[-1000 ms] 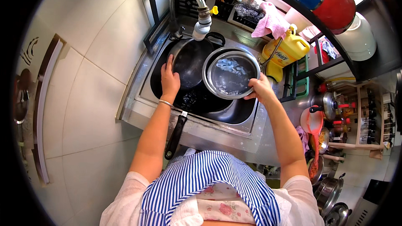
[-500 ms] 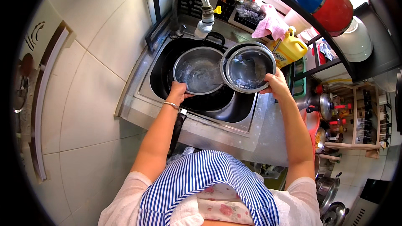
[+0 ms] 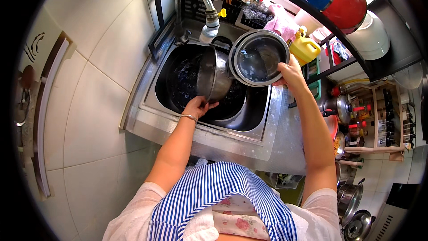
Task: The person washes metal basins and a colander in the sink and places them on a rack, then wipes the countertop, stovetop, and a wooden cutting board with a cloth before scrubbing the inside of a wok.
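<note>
A metal bowl [image 3: 218, 75] is tipped onto its side over the sink, its mouth facing left. My left hand [image 3: 198, 107] is closed on its lower edge. Below it, a dark pan [image 3: 183, 73] with dark liquid sits in the sink [image 3: 254, 122]. My right hand [image 3: 290, 75] grips the right rim of stacked metal bowls [image 3: 261, 58], raised over the sink's right side; their inside looks wet and shiny. The tipped bowl and the stack are very close; whether they touch, I cannot tell.
A curved faucet [image 3: 208, 11] with a white nozzle rises behind the sink. At the back right are a yellow jug [image 3: 305, 48], a pink cloth [image 3: 283, 21] and a black rack [image 3: 352, 64] bearing bowls. Tiled wall [image 3: 102, 93] borders the left.
The bowl in my left hand has gone from nearly level to tipped on its side, opening leftward. The stack in my right hand has shifted slightly up and left in the picture.
</note>
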The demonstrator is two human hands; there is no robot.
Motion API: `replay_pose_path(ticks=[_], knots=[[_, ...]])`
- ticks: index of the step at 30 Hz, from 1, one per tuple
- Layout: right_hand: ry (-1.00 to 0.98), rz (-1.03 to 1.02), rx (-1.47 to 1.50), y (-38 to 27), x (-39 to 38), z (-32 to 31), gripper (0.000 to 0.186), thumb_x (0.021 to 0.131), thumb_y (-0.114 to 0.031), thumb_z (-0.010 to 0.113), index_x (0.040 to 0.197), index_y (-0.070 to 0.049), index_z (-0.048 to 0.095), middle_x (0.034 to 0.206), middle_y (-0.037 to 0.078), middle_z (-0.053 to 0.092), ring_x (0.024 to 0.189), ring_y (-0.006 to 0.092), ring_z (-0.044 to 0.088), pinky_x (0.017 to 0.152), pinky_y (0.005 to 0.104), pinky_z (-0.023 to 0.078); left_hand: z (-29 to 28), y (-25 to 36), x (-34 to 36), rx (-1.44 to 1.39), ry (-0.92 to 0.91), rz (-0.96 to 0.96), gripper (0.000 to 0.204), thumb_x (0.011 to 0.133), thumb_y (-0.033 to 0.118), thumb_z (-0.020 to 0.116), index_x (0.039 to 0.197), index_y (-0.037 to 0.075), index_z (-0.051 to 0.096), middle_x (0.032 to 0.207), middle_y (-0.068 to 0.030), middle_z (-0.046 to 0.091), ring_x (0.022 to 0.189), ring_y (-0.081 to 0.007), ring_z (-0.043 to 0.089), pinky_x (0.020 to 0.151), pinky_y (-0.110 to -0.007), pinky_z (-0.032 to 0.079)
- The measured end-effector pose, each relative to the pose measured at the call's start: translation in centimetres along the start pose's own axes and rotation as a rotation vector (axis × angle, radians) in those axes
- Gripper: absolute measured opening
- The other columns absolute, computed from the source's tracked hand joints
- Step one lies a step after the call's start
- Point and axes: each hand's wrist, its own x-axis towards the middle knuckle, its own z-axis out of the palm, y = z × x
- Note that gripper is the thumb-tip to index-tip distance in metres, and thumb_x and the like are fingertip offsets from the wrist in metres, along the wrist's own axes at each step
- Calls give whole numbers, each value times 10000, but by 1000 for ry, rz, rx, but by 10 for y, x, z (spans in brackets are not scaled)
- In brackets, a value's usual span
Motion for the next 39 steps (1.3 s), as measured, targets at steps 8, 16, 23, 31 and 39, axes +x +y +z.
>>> replay_pose_path(ticks=[8,16,23,31,39], knots=[[69,-68,-92,-14,13,17,402,723,30,435,1120,-29,423,823,131,600,506,181,612,341,270,509,1,2,-1,78,7,-10,276,875,73,383,1098,-21,516,1070,-153,579,908,-368,608,364,-147,464],[216,-346,-747,-30,21,25,503,737,-68,478,1227,1,382,1013,280,566,961,396,560,868,406,429,5,1,-10,137,29,40,254,885,91,417,1075,-28,535,1020,-155,591,834,-356,628,336,-145,457],[231,-440,-1094,-59,12,54,533,754,-78,516,1253,8,351,1075,246,542,939,393,572,836,432,452,3,2,-9,123,-28,-40,297,902,104,378,1137,-43,485,1123,-206,530,822,-358,630,328,-147,456],[254,-574,-1243,-84,3,77,370,773,-21,496,1124,-9,380,1079,235,517,833,387,614,683,424,520,0,4,-6,-82,-140,-220,404,930,200,269,1230,-36,402,1180,-334,434,811,-339,636,361,-153,454],[358,-676,-1309,-51,4,63,376,771,-6,480,1127,-37,363,1154,224,501,762,393,622,634,428,529,9,16,-32,31,-144,-78,366,899,176,346,1144,-69,465,1047,-307,528,773,-324,636,456,-226,529]])
